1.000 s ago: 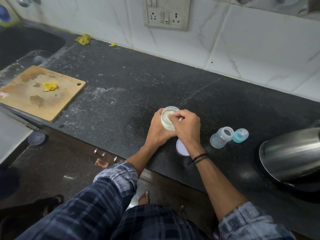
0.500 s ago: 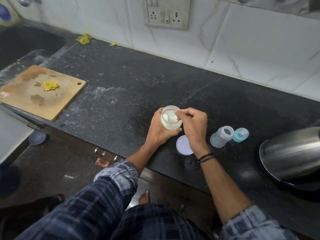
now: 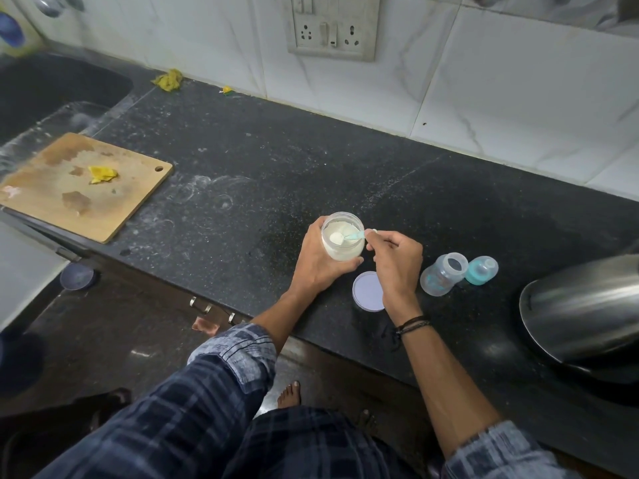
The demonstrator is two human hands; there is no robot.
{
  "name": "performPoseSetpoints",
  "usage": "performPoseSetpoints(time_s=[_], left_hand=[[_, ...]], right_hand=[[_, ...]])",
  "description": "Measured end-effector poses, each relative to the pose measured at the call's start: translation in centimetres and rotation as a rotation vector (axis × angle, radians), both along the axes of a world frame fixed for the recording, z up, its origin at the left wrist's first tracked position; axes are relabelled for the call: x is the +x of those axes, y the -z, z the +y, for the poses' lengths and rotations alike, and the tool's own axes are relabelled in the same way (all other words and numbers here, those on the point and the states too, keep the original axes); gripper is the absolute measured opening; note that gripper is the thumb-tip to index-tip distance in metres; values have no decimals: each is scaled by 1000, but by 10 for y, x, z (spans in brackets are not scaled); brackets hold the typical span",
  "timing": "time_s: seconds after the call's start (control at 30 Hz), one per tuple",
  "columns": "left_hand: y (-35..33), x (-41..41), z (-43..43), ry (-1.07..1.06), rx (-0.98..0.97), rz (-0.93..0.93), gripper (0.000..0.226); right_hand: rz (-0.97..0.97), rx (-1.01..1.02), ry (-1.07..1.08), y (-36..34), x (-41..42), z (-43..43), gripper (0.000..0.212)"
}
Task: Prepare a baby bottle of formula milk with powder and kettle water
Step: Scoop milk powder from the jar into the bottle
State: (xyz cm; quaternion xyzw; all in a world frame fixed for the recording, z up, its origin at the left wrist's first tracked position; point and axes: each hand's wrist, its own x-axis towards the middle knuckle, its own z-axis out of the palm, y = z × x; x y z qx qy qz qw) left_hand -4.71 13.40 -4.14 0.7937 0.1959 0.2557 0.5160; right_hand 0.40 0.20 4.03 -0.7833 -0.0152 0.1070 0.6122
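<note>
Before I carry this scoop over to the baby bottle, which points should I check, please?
1. Scoop filled: ok, the scoop holds a heap of powder at the jar mouth.
2. Jar steadied: ok, the left hand grips it.
3. Scoop held firmly: ok, the right hand pinches its handle.
4. Bottle mouth open: ok, the bottle stands uncapped, with the teal cap beside it.
5. Powder levelled: cannot tell.
6. Water in the bottle: cannot tell.
</note>
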Motion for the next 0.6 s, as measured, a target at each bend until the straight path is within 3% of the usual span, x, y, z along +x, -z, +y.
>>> performPoseSetpoints(time_s=[0.23,0.4,0.6], left_hand=[[-5,-2,-2,-7,7,-12,79],[-8,-4,-3,-2,7,-1,81],[-11,-4,-4,5,1,-6,80]], right_hand=[[-21,-17,11,0,3,-7,24],[-153,-51,2,-3,1,-7,19],[-64,-29,14,4,-1,-8,19]])
